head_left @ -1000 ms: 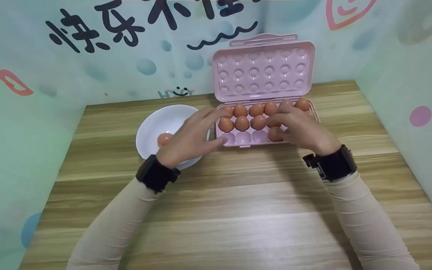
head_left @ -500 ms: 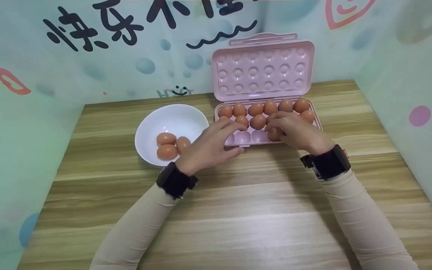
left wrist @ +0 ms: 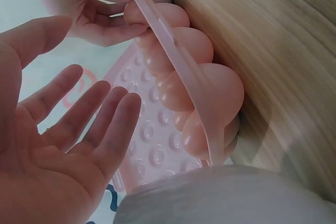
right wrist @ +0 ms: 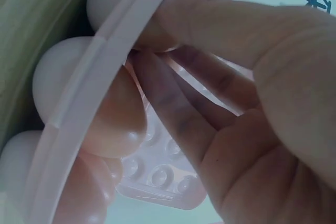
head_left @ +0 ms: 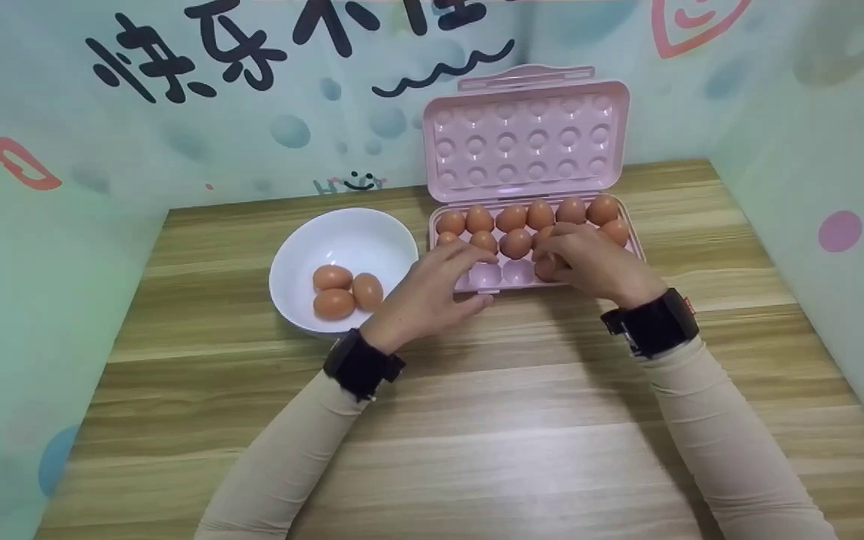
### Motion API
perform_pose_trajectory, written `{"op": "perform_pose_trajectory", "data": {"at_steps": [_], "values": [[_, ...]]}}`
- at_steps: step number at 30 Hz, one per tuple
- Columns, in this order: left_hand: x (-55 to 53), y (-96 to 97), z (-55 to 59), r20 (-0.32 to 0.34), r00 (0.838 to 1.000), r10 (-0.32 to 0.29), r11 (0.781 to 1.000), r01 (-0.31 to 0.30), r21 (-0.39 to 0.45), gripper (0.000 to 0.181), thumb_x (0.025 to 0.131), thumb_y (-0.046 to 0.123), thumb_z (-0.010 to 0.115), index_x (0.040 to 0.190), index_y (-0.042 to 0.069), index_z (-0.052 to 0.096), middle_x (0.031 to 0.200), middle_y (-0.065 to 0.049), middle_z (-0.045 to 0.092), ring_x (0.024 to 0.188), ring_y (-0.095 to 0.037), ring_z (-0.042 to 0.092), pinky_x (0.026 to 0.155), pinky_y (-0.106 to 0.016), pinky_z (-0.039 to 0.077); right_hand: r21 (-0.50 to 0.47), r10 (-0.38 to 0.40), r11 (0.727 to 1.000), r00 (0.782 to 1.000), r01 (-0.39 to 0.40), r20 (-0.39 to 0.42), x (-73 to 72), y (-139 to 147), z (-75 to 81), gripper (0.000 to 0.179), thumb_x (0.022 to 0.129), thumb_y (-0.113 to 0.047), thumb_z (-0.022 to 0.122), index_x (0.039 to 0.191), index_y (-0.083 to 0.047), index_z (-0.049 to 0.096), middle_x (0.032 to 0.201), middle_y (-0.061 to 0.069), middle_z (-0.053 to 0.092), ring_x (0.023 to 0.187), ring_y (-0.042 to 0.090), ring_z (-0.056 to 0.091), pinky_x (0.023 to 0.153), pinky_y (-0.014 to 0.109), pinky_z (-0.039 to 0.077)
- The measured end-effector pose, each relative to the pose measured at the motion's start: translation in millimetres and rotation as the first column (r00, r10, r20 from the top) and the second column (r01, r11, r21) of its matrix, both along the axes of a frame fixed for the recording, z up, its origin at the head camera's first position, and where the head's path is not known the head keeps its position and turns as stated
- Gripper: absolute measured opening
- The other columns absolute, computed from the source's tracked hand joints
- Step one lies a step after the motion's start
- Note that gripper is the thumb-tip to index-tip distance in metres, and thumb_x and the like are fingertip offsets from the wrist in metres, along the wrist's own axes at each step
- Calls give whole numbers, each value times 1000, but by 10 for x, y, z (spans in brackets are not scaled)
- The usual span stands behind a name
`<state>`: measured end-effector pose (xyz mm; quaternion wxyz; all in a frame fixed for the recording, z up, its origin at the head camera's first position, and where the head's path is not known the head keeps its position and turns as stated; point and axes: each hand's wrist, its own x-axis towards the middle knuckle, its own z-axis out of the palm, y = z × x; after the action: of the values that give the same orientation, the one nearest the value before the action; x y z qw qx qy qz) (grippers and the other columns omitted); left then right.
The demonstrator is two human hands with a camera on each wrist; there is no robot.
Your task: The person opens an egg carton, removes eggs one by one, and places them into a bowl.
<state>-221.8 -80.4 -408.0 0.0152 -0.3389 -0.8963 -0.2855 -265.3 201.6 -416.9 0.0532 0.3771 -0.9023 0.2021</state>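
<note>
My right hand (head_left: 598,261) pinches a brown egg (head_left: 547,268) in the front row of the pink egg carton (head_left: 508,285). In the right wrist view, the thumb and fingertips close around that egg (right wrist: 153,36) beside the carton rim. My left hand (head_left: 432,294) hovers at the carton's front left corner, and in the left wrist view its fingers (left wrist: 118,121) are spread with nothing held. Brown eggs fill the back row, and several more stand in the middle row. Two front cups left of the pinched egg show no egg. My right hand hides some eggs.
The carton's lid (head_left: 526,142) stands raised against the printed backdrop (head_left: 252,150). Left of the carton, a white bowl (head_left: 293,251) contains three brown eggs (head_left: 334,304). A wooden table (head_left: 507,420) lies below, with walls on both sides.
My left hand has moved right, from over the bowl to the carton's front left, uncovering the three eggs in the bowl. My right hand has barely moved and stays at the front-row egg.
</note>
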Motion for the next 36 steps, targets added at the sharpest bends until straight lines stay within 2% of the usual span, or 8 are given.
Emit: {"op": "perform_pose_trajectory", "data": {"at_steps": [8,14,17,21,24,28,31,36], "values": [[-37,21,-9,-29,1000,0,993,3,115,41,97,24,77,135,15,65,136,-5,65,121,-25,60,102,-37,51,-16,-106,994,994,106,24,34,40,57,22,84,-2,87,99,-5,71,96,11,60,92,29,56,84,44,49],[-103,50,52,-96,995,28,978,-8,209,44,95,18,76,137,10,65,132,-7,65,118,-24,63,97,-30,55,-216,-136,969,989,121,-60,52,26,202,29,82,3,84,108,-1,73,102,13,71,93,29,67,84,43,56],[-124,84,118,-114,992,47,969,-18,247,49,94,16,78,140,10,64,137,-7,64,120,-22,62,97,-28,56,-362,-136,920,989,147,56,109,-33,289,33,87,3,83,117,2,72,112,14,73,102,27,73,91,36,61],[-138,132,209,-148,987,65,959,-21,281,51,93,17,79,141,10,63,139,-7,62,120,-20,63,91,-26,58,-545,-90,812,968,206,232,207,-144,392,32,92,3,79,122,6,68,118,15,69,104,26,74,92,27,61],[-142,168,270,-174,982,73,953,-17,304,52,93,19,80,141,9,62,137,-7,61,115,-18,66,87,-24,58,-644,-42,732,958,223,283,274,-207,446,33,94,3,77,125,6,66,121,15,69,106,24,74,93,28,60],[-131,206,337,-187,981,54,935,16,355,53,94,20,82,140,6,61,136,-10,60,113,-16,69,91,-19,56,-723,15,653,950,227,312,344,-269,482,34,95,0,77,126,7,65,122,15,68,106,22,75,88,29,62],[-126,234,370,-204,978,34,922,48,385,52,95,22,83,138,4,61,134,-11,60,111,-15,69,93,-17,56,-744,31,629,950,223,311,380,-308,496,34,95,-1,78,126,7,65,121,14,68,104,23,75,87,28,62],[-127,263,385,-242,969,40,916,62,397,47,94,24,84,132,4,64,129,-10,63,111,-14,66,92,-17,56,-743,43,635,952,209,305,401,-361,497,35,95,-1,78,127,6,66,123,12,70,105,24,74,92,31,60]]}}
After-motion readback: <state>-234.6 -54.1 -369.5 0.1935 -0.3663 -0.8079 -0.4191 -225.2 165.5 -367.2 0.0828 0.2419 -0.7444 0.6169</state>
